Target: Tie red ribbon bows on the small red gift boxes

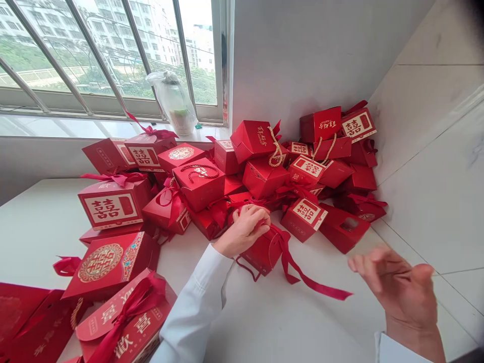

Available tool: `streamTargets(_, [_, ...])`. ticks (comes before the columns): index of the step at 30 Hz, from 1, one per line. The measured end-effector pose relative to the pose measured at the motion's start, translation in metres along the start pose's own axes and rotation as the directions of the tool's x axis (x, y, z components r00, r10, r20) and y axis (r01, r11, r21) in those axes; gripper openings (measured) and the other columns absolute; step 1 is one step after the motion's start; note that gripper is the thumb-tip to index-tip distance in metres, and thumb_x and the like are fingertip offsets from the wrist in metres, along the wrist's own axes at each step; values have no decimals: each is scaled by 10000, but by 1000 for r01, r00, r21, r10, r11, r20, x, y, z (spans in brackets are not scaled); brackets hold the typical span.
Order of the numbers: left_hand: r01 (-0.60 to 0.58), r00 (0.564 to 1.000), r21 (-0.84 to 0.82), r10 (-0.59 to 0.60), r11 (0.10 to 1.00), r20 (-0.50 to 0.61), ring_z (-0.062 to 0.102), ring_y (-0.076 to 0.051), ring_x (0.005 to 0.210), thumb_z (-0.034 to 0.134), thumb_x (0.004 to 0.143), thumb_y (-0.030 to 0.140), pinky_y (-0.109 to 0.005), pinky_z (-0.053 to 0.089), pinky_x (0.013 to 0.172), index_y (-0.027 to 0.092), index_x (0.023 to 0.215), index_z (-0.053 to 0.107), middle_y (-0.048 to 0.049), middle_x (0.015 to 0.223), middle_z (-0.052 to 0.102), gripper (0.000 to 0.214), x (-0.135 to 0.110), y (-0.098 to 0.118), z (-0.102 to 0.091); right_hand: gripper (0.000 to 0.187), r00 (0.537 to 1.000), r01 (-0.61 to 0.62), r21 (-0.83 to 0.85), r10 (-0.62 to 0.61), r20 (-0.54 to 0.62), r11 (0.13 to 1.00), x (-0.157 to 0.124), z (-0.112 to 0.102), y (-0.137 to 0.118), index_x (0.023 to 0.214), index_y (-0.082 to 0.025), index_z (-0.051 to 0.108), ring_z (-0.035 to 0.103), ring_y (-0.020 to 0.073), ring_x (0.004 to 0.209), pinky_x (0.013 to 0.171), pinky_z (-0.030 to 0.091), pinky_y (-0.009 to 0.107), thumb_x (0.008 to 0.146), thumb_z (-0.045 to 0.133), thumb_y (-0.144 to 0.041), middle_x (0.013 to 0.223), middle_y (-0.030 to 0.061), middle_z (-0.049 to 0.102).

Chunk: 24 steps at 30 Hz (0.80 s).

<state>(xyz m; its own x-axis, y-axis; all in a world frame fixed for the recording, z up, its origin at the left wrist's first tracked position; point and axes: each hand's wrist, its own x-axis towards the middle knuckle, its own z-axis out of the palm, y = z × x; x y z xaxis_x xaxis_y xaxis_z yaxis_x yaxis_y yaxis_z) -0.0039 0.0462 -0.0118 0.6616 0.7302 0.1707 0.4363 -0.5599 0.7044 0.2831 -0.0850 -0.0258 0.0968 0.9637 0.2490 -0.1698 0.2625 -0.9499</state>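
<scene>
My left hand (245, 229) is closed at the top of a red gift box (260, 252) lying on the white tabletop. Its fingers pinch at the near end of a dark red ribbon, though the hand itself hides the exact grip. The ribbon's loose tail (317, 287) trails over the tabletop to the right, and a thin cord handle (247, 269) hangs at the box's front. Off to the right, my right hand (397, 285) is raised above the surface, slightly blurred, with thumb and fingers apart and nothing in it.
Behind my left hand, red gift boxes (264, 176) with ribbons and cord handles are heaped against the wall. More boxes (100, 262) stand at the left. A plastic-wrapped cup (177, 113) sits on the sill by the barred window. Marble-look tiles (434, 176) line the right side.
</scene>
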Motion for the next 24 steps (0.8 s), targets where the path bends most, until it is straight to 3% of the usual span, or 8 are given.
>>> streamTargets(2, [-12,1000,4,12,1000,-7,414,-227,1135,422,927,250,-462,255,984,215,824,475,-24,1167,561,121,0,1,0,394,993,-119,-300,118,-21,946,6,8,2,856,-236,697,534,169,604,633,456,323,838,525,-590,600,20,597])
streamTargets(4, [-26,999,13,26,1000,-28,424,-222,1125,422,928,252,-448,262,988,215,823,481,-26,1152,571,126,0,3,1,259,985,-167,-497,126,-116,851,17,29,6,908,-238,684,578,194,779,736,464,326,772,680,-458,829,35,653])
streamTargets(8, [-50,996,24,51,998,-67,411,-220,1158,433,923,226,-433,278,992,218,853,494,-30,1165,583,93,0,10,2,224,999,-32,-659,52,12,751,43,81,13,960,-255,676,578,209,891,831,446,345,795,660,-405,977,33,652])
streamTargets(11, [-68,995,12,69,998,-74,410,-215,1170,432,920,200,-437,261,1012,217,853,488,-28,1141,607,89,0,14,3,114,997,56,-690,-6,74,722,53,101,18,852,-244,677,582,211,863,805,443,343,806,646,-344,904,27,653])
streamTargets(14, [-64,996,10,65,998,-57,444,-203,1111,407,926,189,-457,224,1036,222,876,486,-21,1034,632,100,0,14,5,125,998,-21,-633,51,29,774,54,99,21,773,-221,639,580,193,772,735,446,318,812,636,-340,796,16,637])
streamTargets(19, [-41,999,32,42,999,-31,473,-183,1015,397,933,199,-481,192,1039,218,864,477,1,958,622,107,0,13,5,220,950,-300,-279,312,2,912,49,67,12,905,-236,589,527,123,593,591,438,245,773,699,-373,619,-39,574])
streamTargets(22, [-58,998,83,61,995,-26,461,-188,1017,426,924,188,-480,203,1019,213,842,477,10,938,617,99,-1,13,5,300,951,-310,-115,305,-60,944,41,47,-3,986,-271,607,493,107,537,501,417,218,737,741,-372,585,-43,559])
streamTargets(24, [-64,997,129,70,990,-43,454,-192,1012,428,926,184,-460,244,985,209,838,482,1,958,601,106,-1,13,4,242,966,-252,-22,249,-75,968,33,35,-13,901,-283,645,478,105,492,517,457,248,714,755,-390,535,-42,540])
